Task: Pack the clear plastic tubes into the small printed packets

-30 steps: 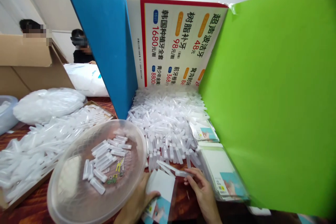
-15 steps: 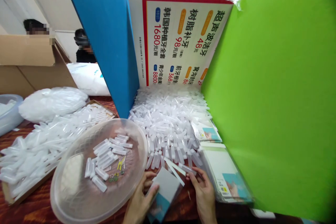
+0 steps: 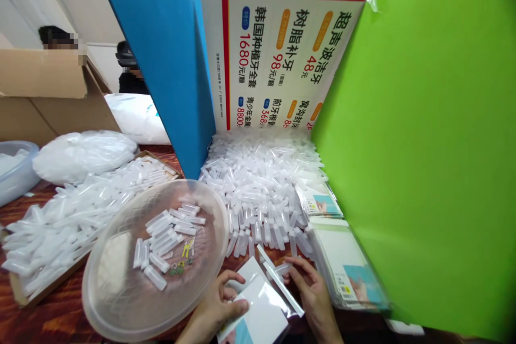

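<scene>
My left hand (image 3: 220,309) is closed on a flat clear plastic packet (image 3: 264,306) that holds a white and teal printed card, its thumb across the front. The packet's upper end gapes, with a white strip (image 3: 282,282) along its lip. At that mouth my right hand (image 3: 316,295) pinches a small translucent plastic tube (image 3: 281,269), which lies partly behind the strip. I cannot tell how far inside it is. Beyond both hands spreads a heap of similar tubes (image 3: 258,188).
To the left, a round translucent plastic tray (image 3: 116,301) holds several tubes and small yellow and green pieces. A cardboard tray (image 3: 48,282) of tubes lies farther left. Stacked card packets (image 3: 342,258) lie at right. Blue (image 3: 161,54) and green (image 3: 423,145) boards stand either side.
The packet has tilted and come nearer to me, its mouth opening wider. My right hand has brought the tube from above the heap's edge down to the packet's mouth.
</scene>
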`<state>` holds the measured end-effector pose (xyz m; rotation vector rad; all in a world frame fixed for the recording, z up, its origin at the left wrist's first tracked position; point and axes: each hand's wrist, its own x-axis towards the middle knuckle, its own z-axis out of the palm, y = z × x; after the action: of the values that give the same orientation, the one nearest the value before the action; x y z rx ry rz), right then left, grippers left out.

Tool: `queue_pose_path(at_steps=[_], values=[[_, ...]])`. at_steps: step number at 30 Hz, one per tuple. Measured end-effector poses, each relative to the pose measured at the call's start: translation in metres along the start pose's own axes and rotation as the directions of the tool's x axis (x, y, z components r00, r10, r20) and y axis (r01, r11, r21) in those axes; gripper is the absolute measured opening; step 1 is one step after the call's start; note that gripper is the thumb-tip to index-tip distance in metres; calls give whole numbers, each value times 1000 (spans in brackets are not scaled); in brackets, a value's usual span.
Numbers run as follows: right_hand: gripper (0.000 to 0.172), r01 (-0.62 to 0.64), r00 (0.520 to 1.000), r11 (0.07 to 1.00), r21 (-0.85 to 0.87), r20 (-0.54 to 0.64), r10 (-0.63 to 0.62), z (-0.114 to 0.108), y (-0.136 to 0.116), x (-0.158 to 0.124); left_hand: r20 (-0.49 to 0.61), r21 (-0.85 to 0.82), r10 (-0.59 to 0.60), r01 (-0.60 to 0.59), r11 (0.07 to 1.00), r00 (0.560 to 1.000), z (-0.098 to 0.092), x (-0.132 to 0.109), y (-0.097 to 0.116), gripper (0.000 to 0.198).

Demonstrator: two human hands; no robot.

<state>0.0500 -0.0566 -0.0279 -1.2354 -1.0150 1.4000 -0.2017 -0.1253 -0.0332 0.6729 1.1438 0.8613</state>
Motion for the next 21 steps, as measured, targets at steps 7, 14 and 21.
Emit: queue_pose_path(at_steps=[7, 14, 21], values=[[37, 66, 992, 985, -159, 118, -48, 2, -9, -5, 22, 50, 3, -4, 999, 1000, -3, -1, -5, 67], [34, 67, 959, 972, -226, 285, 0, 27, -11, -11, 190, 52, 9, -20, 998, 982, -5, -2, -3, 78], [34, 242, 917, 456, -857, 48, -396, -9, -15, -8, 167, -2, 72, -73, 997, 983, -8, -8, 3, 68]])
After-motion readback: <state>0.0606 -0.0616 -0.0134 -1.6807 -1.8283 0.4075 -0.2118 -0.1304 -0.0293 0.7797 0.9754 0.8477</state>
